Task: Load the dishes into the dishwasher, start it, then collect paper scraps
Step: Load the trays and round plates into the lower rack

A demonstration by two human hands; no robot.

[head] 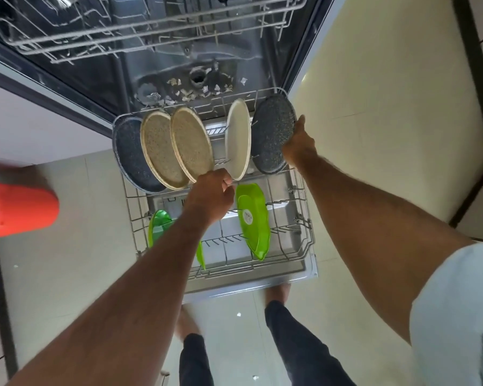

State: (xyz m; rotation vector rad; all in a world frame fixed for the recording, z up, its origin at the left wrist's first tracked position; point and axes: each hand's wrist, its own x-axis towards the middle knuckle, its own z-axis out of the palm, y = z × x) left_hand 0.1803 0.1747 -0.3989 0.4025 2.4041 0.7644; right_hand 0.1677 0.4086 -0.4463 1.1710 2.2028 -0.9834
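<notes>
Center frame, lower rack was mostly loaded: left hand pinched the white plate, right hand gripped the dark speckled plate. Starting it and paper scraps were probably still left.

We see the wire rack pulled out. Five round plates stand on edge in its far row, and two green dishes stand nearer us.
</notes>
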